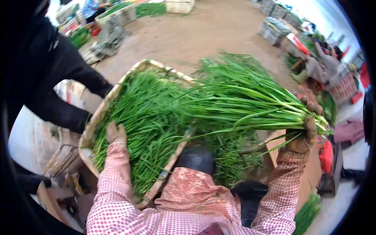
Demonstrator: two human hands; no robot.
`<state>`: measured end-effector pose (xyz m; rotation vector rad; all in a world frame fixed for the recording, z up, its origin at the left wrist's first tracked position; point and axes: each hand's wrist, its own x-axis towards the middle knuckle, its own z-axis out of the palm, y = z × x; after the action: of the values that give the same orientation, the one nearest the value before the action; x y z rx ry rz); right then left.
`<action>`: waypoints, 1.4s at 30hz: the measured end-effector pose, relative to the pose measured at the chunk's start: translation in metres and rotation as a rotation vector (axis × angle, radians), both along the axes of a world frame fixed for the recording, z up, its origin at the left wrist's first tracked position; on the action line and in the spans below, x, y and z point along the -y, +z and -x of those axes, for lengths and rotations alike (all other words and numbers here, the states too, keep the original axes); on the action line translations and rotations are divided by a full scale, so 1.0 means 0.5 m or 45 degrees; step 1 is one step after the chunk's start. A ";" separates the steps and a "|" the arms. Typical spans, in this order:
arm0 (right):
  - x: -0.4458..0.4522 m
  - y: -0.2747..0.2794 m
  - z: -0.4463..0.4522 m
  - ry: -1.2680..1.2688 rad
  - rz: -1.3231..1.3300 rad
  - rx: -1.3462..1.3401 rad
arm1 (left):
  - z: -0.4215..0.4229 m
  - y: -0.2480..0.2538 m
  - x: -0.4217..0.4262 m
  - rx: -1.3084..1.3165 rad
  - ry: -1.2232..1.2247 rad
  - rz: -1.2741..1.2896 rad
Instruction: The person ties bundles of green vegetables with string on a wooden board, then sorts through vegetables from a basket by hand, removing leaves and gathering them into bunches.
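My right hand (307, 135), in a dirty glove, is closed around the pale stem ends of a thick bunch of chives (250, 102). The bunch is held level at the right, its long green leaves pointing left toward the crate. On the left, a pale plastic crate (87, 147) sits in front of me, filled with loose green leaves (149, 117). My left hand (116, 134) lies on these leaves near the crate's left wall, fingers stretched out and partly sunk among them.
More greens (235, 156) lie below the held bunch. A person in dark trousers (64, 66) stands close by the crate at left. Another person (325, 64) sits at the right near a red basket (344, 88). Crates (117, 17) of greens stand farther back.
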<state>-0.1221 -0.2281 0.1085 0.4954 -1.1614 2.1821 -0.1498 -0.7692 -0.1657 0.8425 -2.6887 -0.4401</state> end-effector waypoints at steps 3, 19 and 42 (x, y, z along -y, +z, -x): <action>-0.071 0.033 -0.024 -0.285 -0.401 0.158 | -0.024 0.121 -0.126 -0.714 -0.554 0.196; 0.023 -0.125 -0.233 -0.149 -1.756 -0.631 | -0.172 0.328 -0.818 1.061 -1.067 -3.510; -0.225 0.057 -0.173 -0.382 -0.777 0.652 | -0.070 0.447 -1.074 0.272 -2.210 -1.961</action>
<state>-0.0356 -0.1156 0.1369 -0.0216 -2.0505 1.7102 -0.1150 -0.2322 0.0578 -1.6666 -1.9242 -2.7653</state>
